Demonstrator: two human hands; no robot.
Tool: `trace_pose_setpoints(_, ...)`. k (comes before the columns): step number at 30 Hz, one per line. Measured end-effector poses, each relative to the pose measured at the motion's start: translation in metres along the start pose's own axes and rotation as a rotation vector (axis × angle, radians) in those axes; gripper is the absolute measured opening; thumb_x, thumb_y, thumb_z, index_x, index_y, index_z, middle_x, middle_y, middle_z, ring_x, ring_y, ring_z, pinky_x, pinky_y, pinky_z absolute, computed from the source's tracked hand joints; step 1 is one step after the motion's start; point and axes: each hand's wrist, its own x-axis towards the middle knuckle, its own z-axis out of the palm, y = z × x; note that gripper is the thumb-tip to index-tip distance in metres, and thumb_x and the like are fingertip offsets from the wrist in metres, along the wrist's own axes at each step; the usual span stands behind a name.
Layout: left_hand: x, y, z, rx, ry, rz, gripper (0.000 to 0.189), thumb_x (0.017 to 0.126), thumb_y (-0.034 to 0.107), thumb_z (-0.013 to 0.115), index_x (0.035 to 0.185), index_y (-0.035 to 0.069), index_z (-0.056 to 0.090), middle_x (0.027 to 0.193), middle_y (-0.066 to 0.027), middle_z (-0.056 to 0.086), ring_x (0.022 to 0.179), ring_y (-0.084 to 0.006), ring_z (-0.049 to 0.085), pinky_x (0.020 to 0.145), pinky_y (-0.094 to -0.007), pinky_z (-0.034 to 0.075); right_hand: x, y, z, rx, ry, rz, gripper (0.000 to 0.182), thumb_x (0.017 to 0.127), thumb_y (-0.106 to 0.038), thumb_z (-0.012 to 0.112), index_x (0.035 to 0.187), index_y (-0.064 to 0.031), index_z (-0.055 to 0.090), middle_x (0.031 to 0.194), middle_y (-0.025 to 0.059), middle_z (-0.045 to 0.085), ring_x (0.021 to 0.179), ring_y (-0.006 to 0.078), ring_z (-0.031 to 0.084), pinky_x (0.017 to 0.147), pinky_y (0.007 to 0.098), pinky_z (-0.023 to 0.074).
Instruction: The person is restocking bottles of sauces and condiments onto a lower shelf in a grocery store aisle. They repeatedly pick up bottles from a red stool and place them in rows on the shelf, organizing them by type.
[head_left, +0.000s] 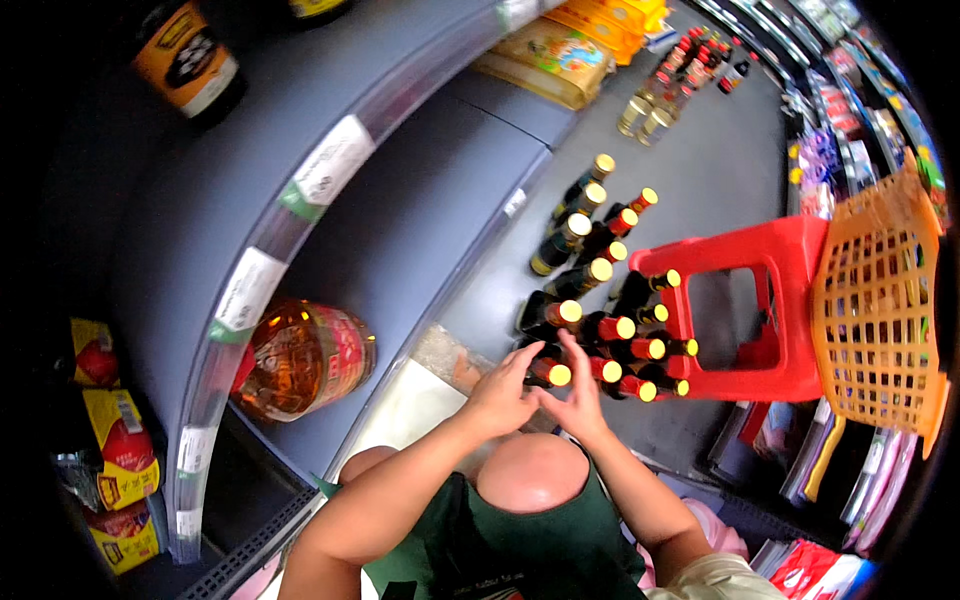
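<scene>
My left hand (501, 399) and my right hand (579, 401) are raised before my knee, thumbs close together and fingers spread. Between and just beyond them stands a dark bottle with a yellow-topped cap (551, 373); whether a fingertip touches it I cannot tell. Neither hand is closed around anything. Several more dark bottles crowd the floor just ahead, among them one with a red neck and yellow cap (615, 328) and one with a pale gold cap (574, 226). Their bodies are partly hidden by one another and by my hands.
Shelving (405, 202) runs along the left, with a large bottle of amber liquid (315, 360) on its lower level. At right stand a red plastic stool (795, 300) and an orange plastic basket (874, 300). Clear-bodied bottles (652, 120) stand farther up the grey floor (727, 172).
</scene>
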Motion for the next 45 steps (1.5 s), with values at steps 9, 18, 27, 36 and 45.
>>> trace_pose_setpoints(9, -0.128, 0.103, -0.142, 0.224, 1.202, 0.619, 0.047, 0.075, 0.002, 0.069, 0.120, 0.002, 0.056, 0.132, -0.0218, 0.054, 0.131, -0.0421, 0.044, 0.108, -0.0482, 0.035, 0.078, -0.197, 0.026, 0.128, -0.154, -0.711, 0.063, 0.075, -0.008, 0.072, 0.131, 0.0014, 0.045, 0.141, 0.0272, 0.045, 0.140, 0.0439, 0.031, 0.115, 0.0529, 0.0209)
trace_pose_setpoints(18, -0.276, 0.078, -0.197, 0.895, 1.835, 0.401, 0.089, 0.067, 0.000, 0.070, 0.142, 0.008, 0.022, 0.152, -0.0310, 0.012, 0.144, -0.0449, 0.011, 0.116, -0.0538, 0.009, 0.073, -0.425, 0.186, 0.577, -0.813, -0.961, 0.061, 0.078, -0.008, 0.073, 0.131, 0.0047, 0.047, 0.134, 0.0258, 0.052, 0.129, 0.0383, 0.049, 0.107, 0.0415, 0.0384)
trace_pose_setpoints(27, -0.275, 0.061, -0.206, 0.388, 1.700, 0.238, 0.106, 0.068, 0.003, 0.079, 0.147, -0.002, 0.009, 0.152, -0.0257, 0.018, 0.141, -0.0345, 0.026, 0.116, -0.0427, 0.021, 0.066, -0.474, 0.245, 0.377, -0.888, -0.840, 0.053, 0.083, -0.025, 0.072, 0.123, 0.0019, 0.050, 0.108, 0.0221, 0.064, 0.100, 0.0391, 0.064, 0.085, 0.0417, 0.0499)
trace_pose_setpoints(36, -0.266, 0.070, -0.233, 0.433, 1.446, 0.410, 0.110, 0.050, 0.025, 0.094, 0.140, 0.001, 0.035, 0.133, -0.0216, 0.048, 0.117, -0.0376, 0.053, 0.099, -0.0443, 0.043, 0.063, -0.414, 0.174, 0.801, -0.703, -1.101, 0.047, 0.081, -0.015, 0.073, 0.115, -0.0047, 0.042, 0.106, 0.0154, 0.058, 0.104, 0.0286, 0.058, 0.101, 0.0486, 0.0396)
trace_pose_setpoints(45, -0.163, 0.159, -0.197, 0.341, 1.076, 0.824, 0.079, 0.059, 0.021, 0.085, 0.127, -0.001, 0.051, 0.118, -0.0217, 0.056, 0.105, -0.0375, 0.058, 0.094, -0.0467, 0.045, 0.064, -0.389, 0.015, 0.561, -0.150, -1.184, 0.044, 0.088, -0.052, 0.064, 0.097, -0.0137, 0.045, 0.083, 0.0049, 0.058, 0.078, 0.0215, 0.057, 0.076, 0.0392, 0.0492)
